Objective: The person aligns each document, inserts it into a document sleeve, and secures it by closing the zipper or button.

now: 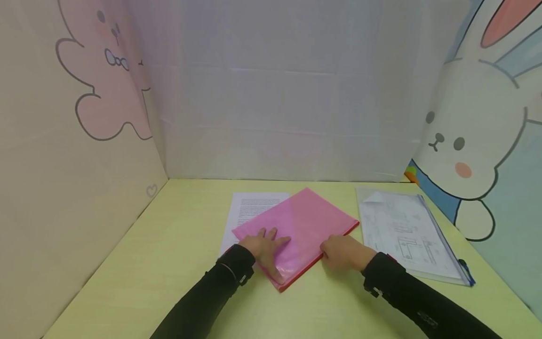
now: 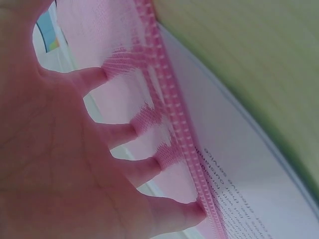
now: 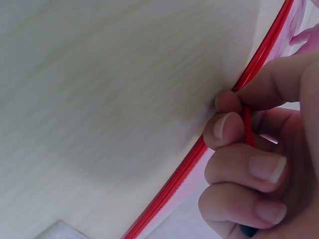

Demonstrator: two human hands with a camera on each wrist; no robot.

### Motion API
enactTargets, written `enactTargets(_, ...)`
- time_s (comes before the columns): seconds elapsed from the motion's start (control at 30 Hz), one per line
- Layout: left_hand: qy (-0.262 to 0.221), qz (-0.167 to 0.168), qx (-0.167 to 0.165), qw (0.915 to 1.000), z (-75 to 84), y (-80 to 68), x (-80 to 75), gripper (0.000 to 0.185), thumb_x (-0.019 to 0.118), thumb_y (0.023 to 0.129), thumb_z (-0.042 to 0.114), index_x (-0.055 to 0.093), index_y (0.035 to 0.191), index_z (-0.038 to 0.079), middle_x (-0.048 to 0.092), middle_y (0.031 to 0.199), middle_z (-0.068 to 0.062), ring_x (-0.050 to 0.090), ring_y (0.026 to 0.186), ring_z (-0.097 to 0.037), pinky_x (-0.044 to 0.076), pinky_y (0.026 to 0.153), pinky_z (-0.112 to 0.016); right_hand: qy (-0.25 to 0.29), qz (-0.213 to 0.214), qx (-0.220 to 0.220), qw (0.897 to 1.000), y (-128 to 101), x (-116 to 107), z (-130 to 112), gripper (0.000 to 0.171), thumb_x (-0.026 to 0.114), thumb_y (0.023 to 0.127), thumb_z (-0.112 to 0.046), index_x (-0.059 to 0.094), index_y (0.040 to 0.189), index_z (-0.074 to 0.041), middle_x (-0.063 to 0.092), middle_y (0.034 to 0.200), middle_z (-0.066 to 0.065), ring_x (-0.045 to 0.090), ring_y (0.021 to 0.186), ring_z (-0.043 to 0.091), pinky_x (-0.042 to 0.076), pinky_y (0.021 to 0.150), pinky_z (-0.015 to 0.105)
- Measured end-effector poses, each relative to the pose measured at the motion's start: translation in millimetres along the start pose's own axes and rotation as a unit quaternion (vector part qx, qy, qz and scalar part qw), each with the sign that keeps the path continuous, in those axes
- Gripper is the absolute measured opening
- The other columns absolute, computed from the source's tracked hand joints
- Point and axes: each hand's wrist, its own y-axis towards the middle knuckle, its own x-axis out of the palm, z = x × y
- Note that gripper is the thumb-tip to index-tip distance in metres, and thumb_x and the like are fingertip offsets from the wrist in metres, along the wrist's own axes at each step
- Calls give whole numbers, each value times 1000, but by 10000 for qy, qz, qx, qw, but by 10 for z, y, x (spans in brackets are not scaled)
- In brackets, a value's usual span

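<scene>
Pink zip pouch held flat at table centre, zipper edge toward me.

My left hand (image 1: pixel 266 246) presses flat, fingers spread, pinning the pink mesh zip pouch (image 1: pixel 296 230) over the printed sheet (image 1: pixel 250 207); my right hand (image 1: pixel 345 252) pinches its red zipper (image 3: pixel 199 149), steadying that edge. A clear document pouch (image 1: pixel 408 233) lies far right.
</scene>
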Motion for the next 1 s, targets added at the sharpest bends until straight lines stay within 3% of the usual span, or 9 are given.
enactTargets(0.23,-25,-3,37,10000,5,-4,-4,115,85,63,69,31,160,37,21,167,-9,20,152,-41,42,101,-69,-137,116,-88,9998,-8,9,13,19,63,94,-13,57,76,-12,46,69,-3,42,65,15,39,63,34)
enactTargets(0.57,31,-58,21,10000,14,-39,1,116,86,64,69,30,160,36,21,168,-8,20,152,-40,41,102,-68,-322,158,216,9991,4,40,242,18,62,94,-11,56,76,-11,47,70,-1,43,64,17,40,61,36)
enactTargets(0.73,38,-30,-5,10000,26,-42,-4,115,86,64,68,31,160,36,22,167,-8,21,152,-39,41,103,-67,-180,68,486,9986,11,29,374,14,62,95,-12,59,81,-10,48,73,0,45,66,18,40,63,36)
enactTargets(1.0,2,-18,-11,10000,22,-42,-5,115,86,63,68,31,160,37,22,167,-8,21,152,-39,42,102,-67,2,-128,601,9981,18,-15,388,9,61,96,-12,62,89,-7,49,76,3,46,69,20,42,67,38)
